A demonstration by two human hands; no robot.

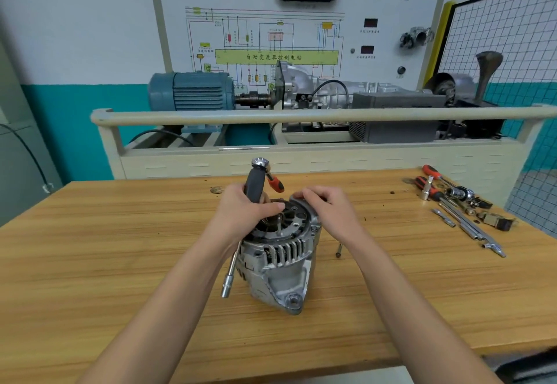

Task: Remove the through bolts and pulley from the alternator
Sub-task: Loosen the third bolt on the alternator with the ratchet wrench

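alternator [280, 260] mid-desk [120, 248], upright | left hand [241, 211] grips ratchet handle [256, 186] at its 11 o'clock | right hand [327, 202] pinches housing rim at 1 o'clock | loose bolt [339, 250] beside, 3 o'clock

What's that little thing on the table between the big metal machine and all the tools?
In the head view, a loose bolt lies on the bare wooden table, between the alternator and the pile of tools.

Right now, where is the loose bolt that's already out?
In the head view, the thin loose bolt lies on the wooden table, just right of the silver alternator, beside the right forearm.
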